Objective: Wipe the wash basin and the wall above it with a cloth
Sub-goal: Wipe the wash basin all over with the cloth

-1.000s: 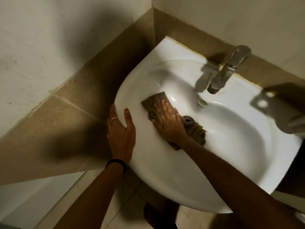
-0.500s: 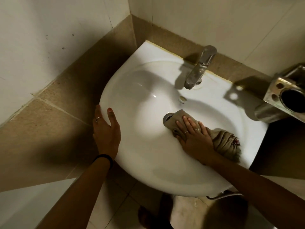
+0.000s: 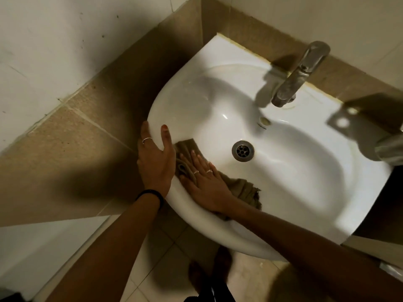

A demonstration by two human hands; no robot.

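A white wash basin (image 3: 294, 188) fills the middle and right of the view, fixed into a tiled corner. My right hand (image 3: 205, 182) lies flat, fingers spread, pressing a brown cloth (image 3: 242, 188) against the inner near-left slope of the bowl. My left hand (image 3: 156, 160) grips the basin's left rim, thumb over the edge, right beside the cloth. The wall (image 3: 327, 16) above the basin is pale tile over a band of brown tile.
A metal tap (image 3: 298, 75) stands at the back of the basin, the drain (image 3: 242, 150) is uncovered. A metal fitting (image 3: 390, 147) juts in at the right edge. The left wall (image 3: 54, 62) runs close beside the basin. My feet show on the floor tiles (image 3: 165, 258) below.
My right hand has slid the cloth from the drain area across the bowl to its near-left side, uncovering the drain. My left hand keeps its hold on the rim.
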